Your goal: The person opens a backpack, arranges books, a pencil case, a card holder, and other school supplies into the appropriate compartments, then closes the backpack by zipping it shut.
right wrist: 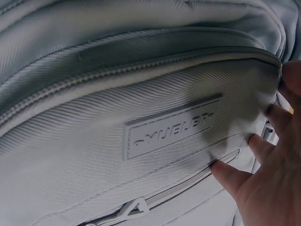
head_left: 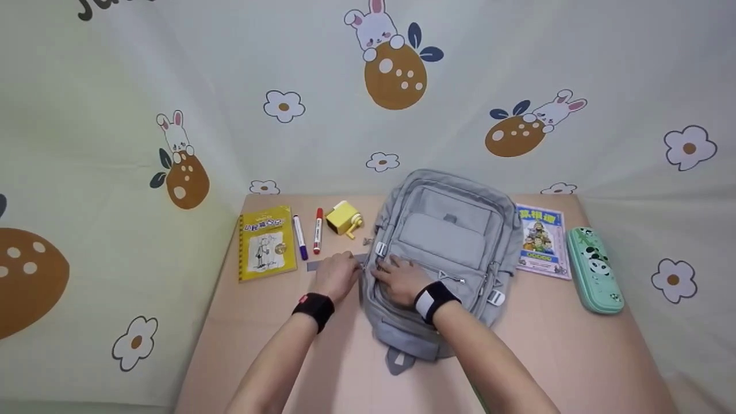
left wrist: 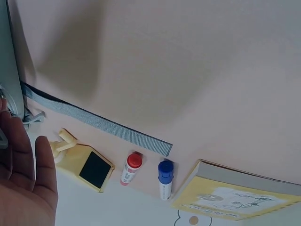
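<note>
A grey backpack [head_left: 443, 238] lies front side up on the table, its top towards the wall. At its left edge is my left hand [head_left: 336, 276], beside a side buckle and over the grey webbing strap [left wrist: 103, 123]. In the left wrist view only part of this hand shows, and I cannot tell whether its fingertips pinch something. My right hand [head_left: 402, 282] rests on the lower front, fingers spread. The right wrist view shows its fingertips on the fabric near the small zipped pocket [right wrist: 188, 183] and the raised name patch [right wrist: 174, 127]. A curved zipper [right wrist: 141, 68] runs along the panel's edge.
Left of the backpack are a yellow book [head_left: 267, 244], a blue marker [head_left: 301, 237], a red marker [head_left: 318, 231] and a yellow crank sharpener [head_left: 343, 218]. On the right lie a colourful booklet [head_left: 540, 241] and a green panda pencil case [head_left: 596, 270]. Patterned cloth [head_left: 322, 144] hangs behind.
</note>
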{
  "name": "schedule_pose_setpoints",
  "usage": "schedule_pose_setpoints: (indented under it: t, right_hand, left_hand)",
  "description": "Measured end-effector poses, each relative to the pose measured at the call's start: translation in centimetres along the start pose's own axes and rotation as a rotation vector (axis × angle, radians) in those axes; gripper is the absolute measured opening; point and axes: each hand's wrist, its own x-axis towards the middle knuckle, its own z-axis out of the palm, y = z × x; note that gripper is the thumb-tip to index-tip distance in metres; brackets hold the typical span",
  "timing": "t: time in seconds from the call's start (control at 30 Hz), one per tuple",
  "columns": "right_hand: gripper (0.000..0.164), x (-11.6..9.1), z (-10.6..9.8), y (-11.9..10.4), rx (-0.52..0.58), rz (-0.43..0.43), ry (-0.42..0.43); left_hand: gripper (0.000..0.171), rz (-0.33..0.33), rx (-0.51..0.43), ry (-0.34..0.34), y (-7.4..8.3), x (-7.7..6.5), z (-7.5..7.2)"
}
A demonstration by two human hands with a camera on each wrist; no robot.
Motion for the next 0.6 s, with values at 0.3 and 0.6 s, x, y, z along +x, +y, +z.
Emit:
schedule_pose_setpoints:
  t: [0.3, 0.6]
  right_hand:
    - [0.055, 0.6, 1.2, 0.4, -0.008, 0.019, -0.003]
    - [0.055, -0.2, 0.6, -0.2, 0.069, -0.003, -0.013]
  left_hand:
    - [0.009, 0.077, -0.029, 0.017, 0.1, -1.8, -0.3]
    - [0.009, 0.057, -0.055, 0.039, -0.3, -2.5, -0.5]
